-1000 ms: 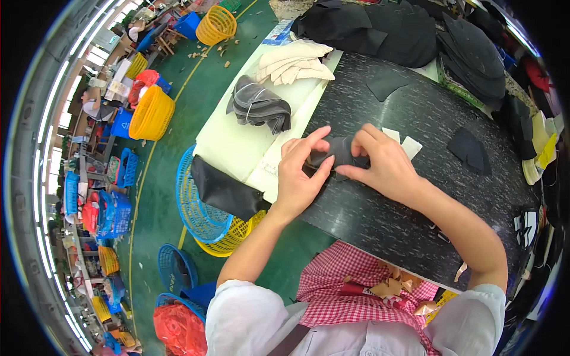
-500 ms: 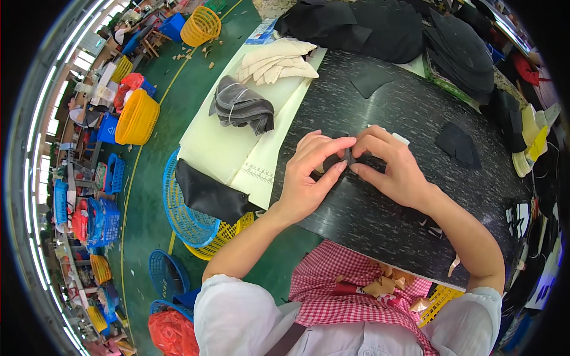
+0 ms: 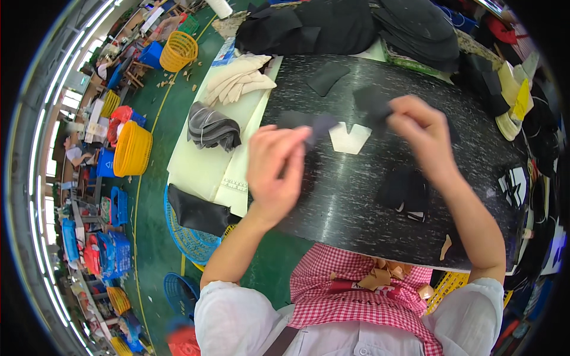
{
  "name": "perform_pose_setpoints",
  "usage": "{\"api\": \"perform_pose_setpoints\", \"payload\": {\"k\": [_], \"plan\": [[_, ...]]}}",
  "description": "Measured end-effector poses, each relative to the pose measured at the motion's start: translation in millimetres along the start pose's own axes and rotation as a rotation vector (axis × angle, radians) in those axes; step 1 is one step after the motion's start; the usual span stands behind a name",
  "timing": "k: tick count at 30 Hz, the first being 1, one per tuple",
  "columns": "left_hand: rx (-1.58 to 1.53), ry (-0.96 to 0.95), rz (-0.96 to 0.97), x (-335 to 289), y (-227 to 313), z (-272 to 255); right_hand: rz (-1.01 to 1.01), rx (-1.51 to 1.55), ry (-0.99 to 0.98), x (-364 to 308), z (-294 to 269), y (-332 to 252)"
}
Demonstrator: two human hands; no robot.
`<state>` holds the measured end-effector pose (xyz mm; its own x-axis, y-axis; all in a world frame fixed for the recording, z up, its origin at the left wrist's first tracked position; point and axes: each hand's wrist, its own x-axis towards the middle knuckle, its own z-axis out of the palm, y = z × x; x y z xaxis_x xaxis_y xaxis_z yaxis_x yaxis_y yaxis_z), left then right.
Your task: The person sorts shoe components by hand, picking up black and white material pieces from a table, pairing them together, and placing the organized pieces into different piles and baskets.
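My left hand (image 3: 276, 169) is over the left part of the black speckled table (image 3: 332, 202), its fingers pinched on a dark fabric piece (image 3: 322, 127), smeared by motion. To the right, my right hand (image 3: 423, 133) is closed on the edge of a black fabric piece (image 3: 371, 102), also blurred. Between the hands a white notched piece (image 3: 349, 140) lies flat on the table. Below my right hand lies another black piece (image 3: 404, 188) with small white scraps at its lower edge. Farther back rests a dark grey cut piece (image 3: 328, 78).
On pale sheets (image 3: 196, 169) at the left lie cream pieces (image 3: 237, 83) and a tied grey bundle (image 3: 214, 127). Black stacked material (image 3: 415, 29) lines the far edge. White-and-black pieces (image 3: 513, 187) sit at the right. Blue baskets (image 3: 193, 237) stand below the left edge.
My hands, close together before, have moved apart, each now with a dark piece. The white notched piece now shows between them. A black piece now lies near the right forearm. The view has shifted.
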<state>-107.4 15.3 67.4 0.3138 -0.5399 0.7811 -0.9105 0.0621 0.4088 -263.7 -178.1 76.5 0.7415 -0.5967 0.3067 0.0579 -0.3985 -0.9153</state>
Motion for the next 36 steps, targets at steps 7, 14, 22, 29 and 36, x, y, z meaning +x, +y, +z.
{"api": "perform_pose_setpoints", "payload": {"k": [7,14,22,29,36], "plan": [[-0.233,-0.173,-0.033,-11,3,2,0.402,0.284,-0.203,-68,-58,-17],[-0.782,-0.859,-0.742,-6,62,55,0.326,-0.011,-0.208,-88,-47,-8],[-0.524,-0.815,-0.604,-19,70,73,0.430,-0.087,-0.315,-73,-49,-2],[-0.454,-0.850,-0.536,-16,67,79,0.085,-0.340,-0.382,-71,-45,14],[-0.319,-0.876,-0.376,-19,60,77,-0.290,-0.501,-0.323,-77,-48,-2]]}}
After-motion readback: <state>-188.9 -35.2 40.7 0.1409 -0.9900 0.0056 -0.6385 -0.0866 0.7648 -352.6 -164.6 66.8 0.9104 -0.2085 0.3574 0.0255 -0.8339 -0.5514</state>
